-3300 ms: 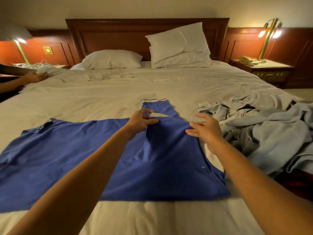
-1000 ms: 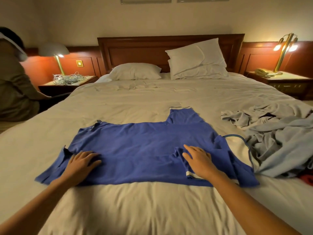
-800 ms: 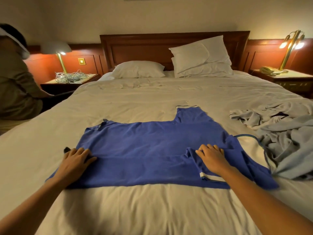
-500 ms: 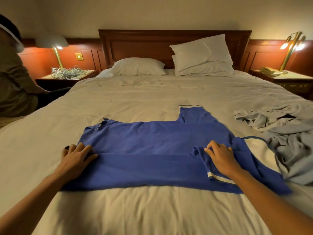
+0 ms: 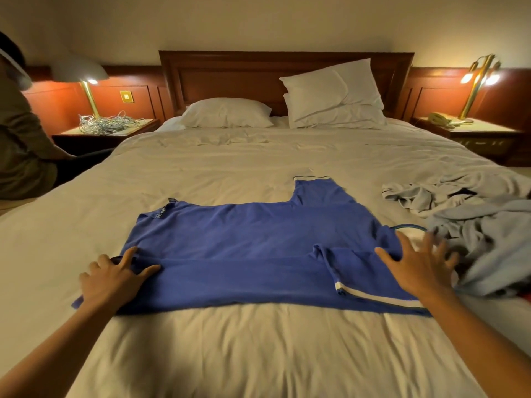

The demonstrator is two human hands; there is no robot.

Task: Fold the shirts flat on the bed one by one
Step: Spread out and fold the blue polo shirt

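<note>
A blue shirt [image 5: 253, 248] lies spread sideways on the white bed [image 5: 258, 354], its near long edge folded over and one white-trimmed sleeve lying on top at the right. My left hand [image 5: 115, 280] rests flat on the shirt's left end, fingers spread. My right hand [image 5: 419, 262] is over the shirt's right end with fingers spread wide and blurred. A crumpled pile of grey shirts [image 5: 482, 234] lies just right of that hand.
Two white pillows [image 5: 330, 93] lean at the wooden headboard. Nightstands with lit lamps stand on both sides; the left one [image 5: 106, 127] holds a tangle of cables. Another person [image 5: 20, 139] sits at the bed's far left edge.
My right hand slid rightward from the folded sleeve to the shirt's right end and spread its fingers. My left hand stayed on the left end. The near edge was folded over earlier.
</note>
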